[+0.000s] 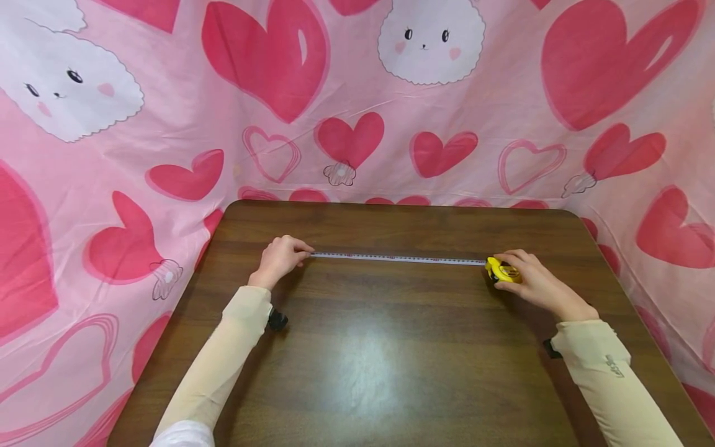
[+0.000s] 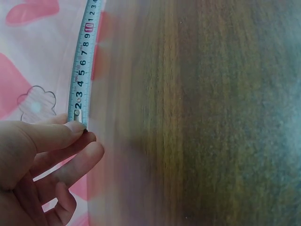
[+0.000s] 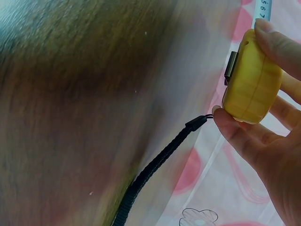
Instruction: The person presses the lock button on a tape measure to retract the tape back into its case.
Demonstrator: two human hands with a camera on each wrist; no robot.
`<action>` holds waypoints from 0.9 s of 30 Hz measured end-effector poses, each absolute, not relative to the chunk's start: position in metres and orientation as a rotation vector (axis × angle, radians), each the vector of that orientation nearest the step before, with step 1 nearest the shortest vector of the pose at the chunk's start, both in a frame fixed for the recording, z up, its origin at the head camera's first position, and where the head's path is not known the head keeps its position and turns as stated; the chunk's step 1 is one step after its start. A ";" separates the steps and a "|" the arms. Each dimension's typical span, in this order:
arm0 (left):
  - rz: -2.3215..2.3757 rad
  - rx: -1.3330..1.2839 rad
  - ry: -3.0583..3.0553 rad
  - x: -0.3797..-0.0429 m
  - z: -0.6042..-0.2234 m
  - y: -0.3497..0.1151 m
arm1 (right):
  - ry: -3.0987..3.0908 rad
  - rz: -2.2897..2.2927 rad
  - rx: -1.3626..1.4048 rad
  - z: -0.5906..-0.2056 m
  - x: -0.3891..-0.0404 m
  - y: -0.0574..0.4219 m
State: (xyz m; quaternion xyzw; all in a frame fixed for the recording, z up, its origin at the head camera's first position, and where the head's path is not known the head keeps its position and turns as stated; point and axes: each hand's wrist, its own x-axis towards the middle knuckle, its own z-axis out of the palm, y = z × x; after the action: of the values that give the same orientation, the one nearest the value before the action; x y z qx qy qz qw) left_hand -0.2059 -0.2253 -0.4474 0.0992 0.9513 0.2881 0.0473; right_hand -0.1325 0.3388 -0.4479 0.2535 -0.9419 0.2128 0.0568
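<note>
A yellow tape measure [image 1: 501, 270] is held in my right hand [image 1: 539, 285], its case gripped between thumb and fingers. From it a white blade [image 1: 391, 257] runs straight leftward above the table. My left hand [image 1: 282, 256] pinches the blade's free end between thumb and forefinger. In the left wrist view the metal end piece [image 2: 77, 115] shows by the thumb tip, and the numbers climb away from it. The right wrist view shows the case [image 3: 254, 80] edge-on, with a black wrist strap [image 3: 160, 162] hanging from it.
The brown wooden table [image 1: 363, 372] has rounded far corners. A pink cloth [image 1: 380, 93] with hearts and white faces hangs behind it and along both sides. Dark wrist cameras [image 1: 277, 320] sit under the cuffs.
</note>
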 end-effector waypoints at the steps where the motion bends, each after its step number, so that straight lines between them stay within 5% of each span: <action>1: 0.882 0.304 2.901 -0.206 -0.448 -0.225 | -2.864 0.651 0.766 -0.448 -0.133 0.338; 27: 0.856 0.339 2.889 -0.209 -0.450 -0.208 | -2.904 0.677 0.759 -0.451 -0.138 0.321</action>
State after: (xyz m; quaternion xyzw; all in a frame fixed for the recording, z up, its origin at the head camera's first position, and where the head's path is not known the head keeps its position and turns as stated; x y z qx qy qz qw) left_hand -0.2091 -0.2076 -0.4501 0.1117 0.9513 0.2819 0.0547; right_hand -0.1382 0.3213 -0.4506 0.2466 -0.9432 0.2200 0.0325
